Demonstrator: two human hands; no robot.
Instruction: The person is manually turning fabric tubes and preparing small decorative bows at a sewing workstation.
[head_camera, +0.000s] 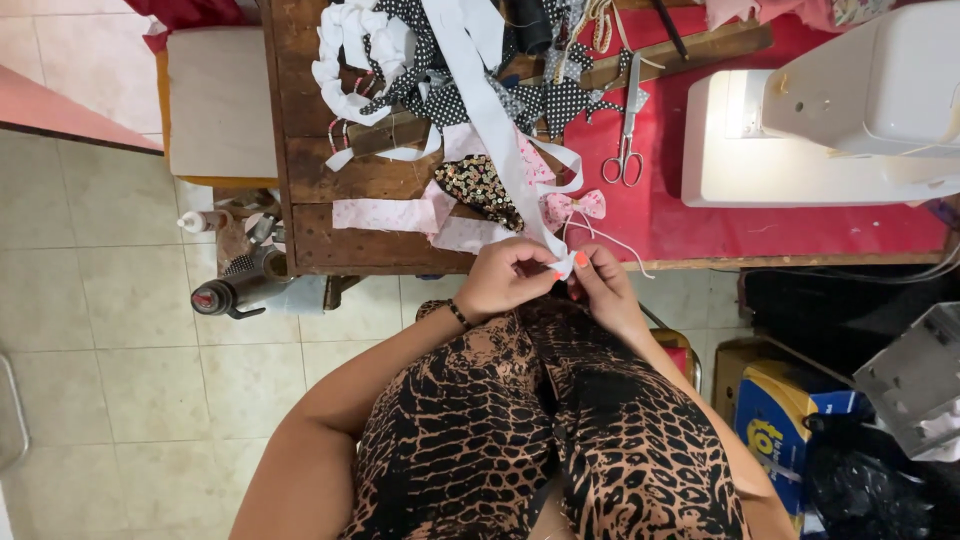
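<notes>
Left hand (505, 277) and right hand (600, 285) together, both pinching a white fabric strip (490, 110), steel scissors (627, 140) on red cloth (760, 225), wooden table (340, 175)

Sewing machine (840, 110) cut off by top and right edges; strip end (562, 264) mostly hidden between fingertips; table (380, 250) cropped at top.

I sit in a small home sewing corner. A white sewing machine (830, 110) stands on my worn wooden table (310, 130), with scissors (626, 135) and heaped fabric scraps (450, 90), above a tiled floor (110, 340).
</notes>
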